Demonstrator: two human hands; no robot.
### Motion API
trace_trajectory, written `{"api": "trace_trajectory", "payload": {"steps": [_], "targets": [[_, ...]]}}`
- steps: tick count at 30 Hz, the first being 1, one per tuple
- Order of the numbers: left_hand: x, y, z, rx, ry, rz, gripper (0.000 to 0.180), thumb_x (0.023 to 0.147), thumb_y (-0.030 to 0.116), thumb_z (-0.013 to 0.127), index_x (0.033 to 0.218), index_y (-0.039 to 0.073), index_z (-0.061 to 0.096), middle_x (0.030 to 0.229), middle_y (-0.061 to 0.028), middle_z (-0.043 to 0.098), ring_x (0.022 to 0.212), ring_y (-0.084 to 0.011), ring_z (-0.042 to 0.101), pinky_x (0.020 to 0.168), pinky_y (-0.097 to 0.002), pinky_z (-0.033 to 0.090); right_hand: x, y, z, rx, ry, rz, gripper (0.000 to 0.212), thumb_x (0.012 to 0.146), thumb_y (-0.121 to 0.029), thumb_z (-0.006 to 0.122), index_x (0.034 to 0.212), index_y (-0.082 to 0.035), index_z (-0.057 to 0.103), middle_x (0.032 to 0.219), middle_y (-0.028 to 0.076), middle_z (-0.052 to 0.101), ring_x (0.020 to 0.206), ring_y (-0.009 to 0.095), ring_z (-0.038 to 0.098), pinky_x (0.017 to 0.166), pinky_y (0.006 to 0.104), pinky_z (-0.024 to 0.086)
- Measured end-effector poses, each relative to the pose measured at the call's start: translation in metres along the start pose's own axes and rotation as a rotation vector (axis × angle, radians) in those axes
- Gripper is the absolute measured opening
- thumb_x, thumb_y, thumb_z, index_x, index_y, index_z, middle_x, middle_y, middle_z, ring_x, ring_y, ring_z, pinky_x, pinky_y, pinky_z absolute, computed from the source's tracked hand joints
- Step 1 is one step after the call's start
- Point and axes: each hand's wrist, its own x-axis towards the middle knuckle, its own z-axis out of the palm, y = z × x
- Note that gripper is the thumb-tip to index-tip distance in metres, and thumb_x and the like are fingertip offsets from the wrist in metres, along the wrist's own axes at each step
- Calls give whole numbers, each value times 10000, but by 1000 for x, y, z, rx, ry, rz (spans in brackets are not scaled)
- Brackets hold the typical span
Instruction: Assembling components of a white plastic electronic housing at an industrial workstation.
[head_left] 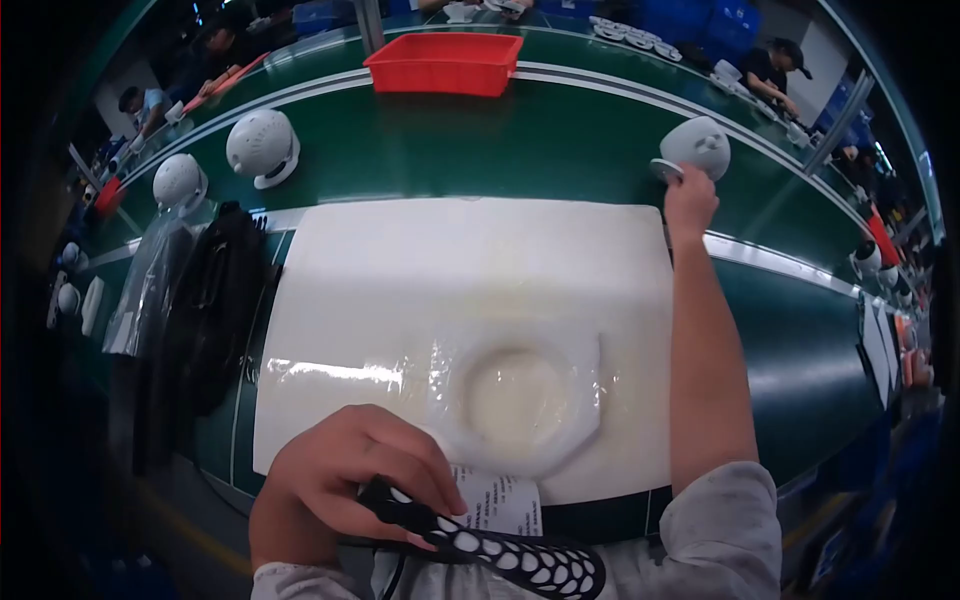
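Just beyond the right hand [692, 208], over the green worktop [560, 150], was a smooth, rounded white unit [702, 146], disc base leftward, fingers clamped near that base. The left hand [365, 465], farther off, curled behind a black honeycombed strip [470, 545]; whether it gripped, I couldn't tell.

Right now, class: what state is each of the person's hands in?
Left hand: fingers curled; whether it grips the black perforated strip cannot be told.
Right hand: closed on the white rounded device, at its base.
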Motion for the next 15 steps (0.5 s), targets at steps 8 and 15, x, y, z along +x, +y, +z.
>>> {"api": "trace_trajectory", "payload": {"steps": [8, 15], "targets": [[2, 3, 32, 208, 41, 8, 186, 723, 137, 584, 886, 48, 582, 861, -102, 584, 784, -254, 576, 662, -291, 463, -25, -85, -110, 857, 144, -67, 301, 822, -323, 522, 868, -27, 544, 808, 72, 562, 765, 167, 541, 697, 277, 412], [-38, 12, 53, 291, 284, 361, 244, 794, 252, 525, 741, 14, 537, 828, -140, 565, 767, -197, 589, 712, -262, 479, -133, -135, -213, 1442, -644, -78, 260, 863, -276, 467, 963, -39, 501, 709, 22, 548, 600, 63, 516, 530, 172, 400]]}}
